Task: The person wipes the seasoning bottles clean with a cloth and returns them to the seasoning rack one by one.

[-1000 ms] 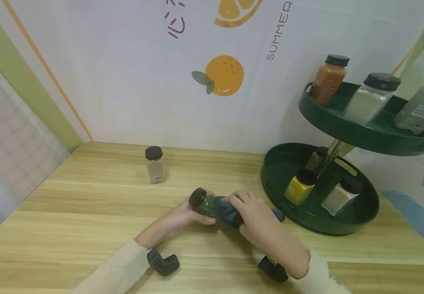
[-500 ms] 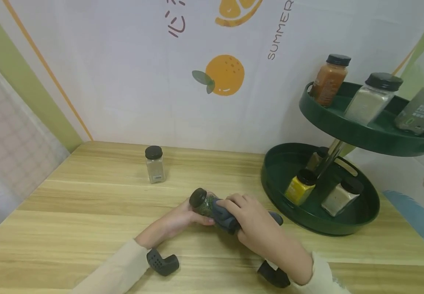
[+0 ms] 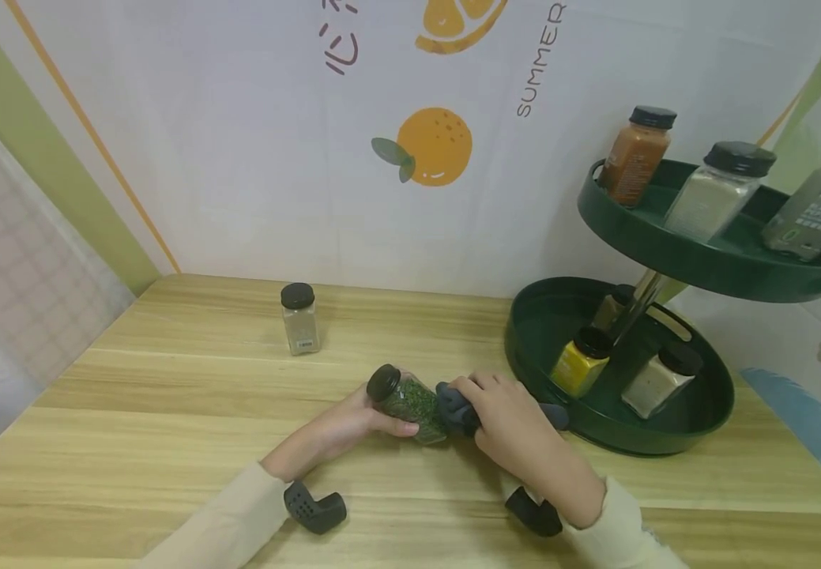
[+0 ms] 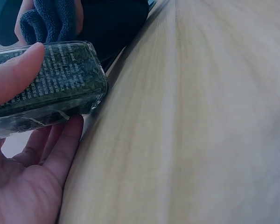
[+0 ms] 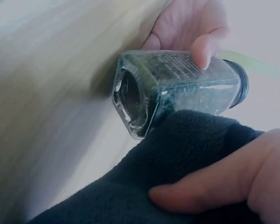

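My left hand [image 3: 353, 424] grips a clear spice jar [image 3: 413, 405] of green dried herbs, tipped on its side low over the table with its black lid to the left. In the left wrist view, its thumb lies across the printed label and its fingers support the jar [image 4: 60, 81] from below. My right hand [image 3: 511, 419] holds a bunched dark blue cloth [image 3: 456, 407] right at the jar's base end. The right wrist view shows the thumb pressed on the cloth [image 5: 135, 170], which overlaps the jar's [image 5: 182, 91] lower side.
A two-tier dark green tray rack [image 3: 716, 261] stands at the right, bearing several spice jars, among them an orange one [image 3: 634, 158] and a yellow one [image 3: 581, 363]. Another black-lidded jar [image 3: 301, 320] stands upright on the wooden table [image 3: 168, 411], back left. A printed cloth backdrop [image 3: 254, 158] hangs behind.
The right hand and cloth move left over the jar, then back right, uncovering more of the green herbs. The left hand and jar stay nearly still.
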Tool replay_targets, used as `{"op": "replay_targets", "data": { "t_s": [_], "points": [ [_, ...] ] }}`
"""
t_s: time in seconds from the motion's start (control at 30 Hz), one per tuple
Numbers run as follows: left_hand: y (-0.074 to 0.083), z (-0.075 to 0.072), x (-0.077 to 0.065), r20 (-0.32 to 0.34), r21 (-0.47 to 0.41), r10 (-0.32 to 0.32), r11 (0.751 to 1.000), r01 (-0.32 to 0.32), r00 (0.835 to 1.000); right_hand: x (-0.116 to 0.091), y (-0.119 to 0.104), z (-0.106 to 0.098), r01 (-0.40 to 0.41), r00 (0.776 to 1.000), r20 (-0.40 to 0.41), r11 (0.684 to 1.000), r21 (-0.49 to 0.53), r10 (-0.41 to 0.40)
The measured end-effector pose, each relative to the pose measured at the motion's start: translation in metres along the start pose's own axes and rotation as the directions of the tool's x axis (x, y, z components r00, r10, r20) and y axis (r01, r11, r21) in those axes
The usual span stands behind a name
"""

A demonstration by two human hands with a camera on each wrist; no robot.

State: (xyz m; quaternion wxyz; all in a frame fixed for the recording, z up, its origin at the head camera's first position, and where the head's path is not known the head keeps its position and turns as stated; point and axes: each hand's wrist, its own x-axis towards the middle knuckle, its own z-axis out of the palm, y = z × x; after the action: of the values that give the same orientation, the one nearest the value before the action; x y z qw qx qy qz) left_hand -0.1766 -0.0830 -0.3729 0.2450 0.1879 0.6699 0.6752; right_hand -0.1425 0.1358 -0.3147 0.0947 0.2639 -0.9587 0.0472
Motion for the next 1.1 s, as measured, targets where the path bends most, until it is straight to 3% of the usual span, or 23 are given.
{"op": "replay_targets", "data": {
  "t_s": [0.13,0.43,0.63,0.9,1.1],
  "points": [
    [0.000,-0.001,0.000,0.016,-0.007,0.001,1.000,-0.001,1.000,-0.001,-0.002,-0.002,0.026,1.000,-0.001,1.000,0.015,-0.026],
    [-0.002,-0.002,0.002,0.045,0.001,0.040,0.999,-0.040,0.998,-0.006,-0.021,-0.011,0.181,0.982,-0.070,0.975,0.127,-0.174],
    [-0.002,-0.001,0.001,0.033,0.008,0.056,0.998,-0.056,0.998,-0.006,-0.020,-0.009,0.113,0.992,-0.070,0.986,0.120,-0.106],
    [-0.001,0.000,0.000,-0.001,0.014,0.019,1.000,-0.019,1.000,-0.004,-0.008,-0.007,-0.022,0.999,0.027,0.999,0.037,0.021],
    [-0.002,-0.001,0.000,0.020,0.015,0.044,0.999,-0.045,0.999,-0.005,-0.012,-0.009,0.048,0.999,0.007,0.998,0.038,-0.048]
  ]
}}
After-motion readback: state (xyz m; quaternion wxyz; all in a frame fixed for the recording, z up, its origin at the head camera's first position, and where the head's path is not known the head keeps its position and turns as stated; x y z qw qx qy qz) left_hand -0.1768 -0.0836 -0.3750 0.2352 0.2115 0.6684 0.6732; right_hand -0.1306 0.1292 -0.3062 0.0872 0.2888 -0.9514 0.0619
